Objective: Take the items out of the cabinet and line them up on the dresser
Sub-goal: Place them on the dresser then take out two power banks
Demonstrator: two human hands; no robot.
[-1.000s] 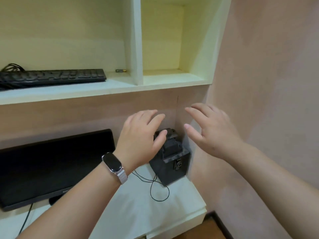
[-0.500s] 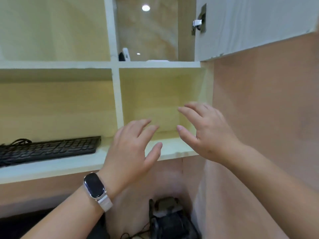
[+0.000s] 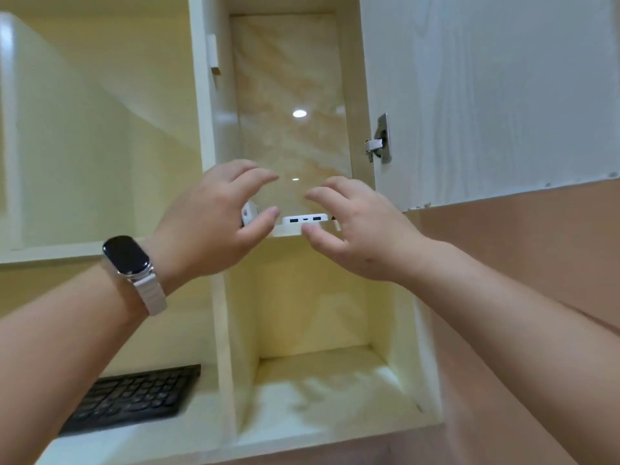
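The left hand [image 3: 214, 226] and right hand [image 3: 359, 233] hovered with fingers spread and loosely curved, gripping nothing, flanking the flat white power bank [image 3: 304, 220] at the near edge of the open cabinet's upper shelf [image 3: 288, 233]. Best would be pinching its two sides and drawing it out level, clear of the small white item [image 3: 249, 213] to its left.

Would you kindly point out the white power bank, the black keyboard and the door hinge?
white power bank [image 3: 304, 219], head view, its port-bearing front face.
black keyboard [image 3: 131, 399], head view, middle of its keys.
door hinge [image 3: 380, 142], head view, its metal plate.
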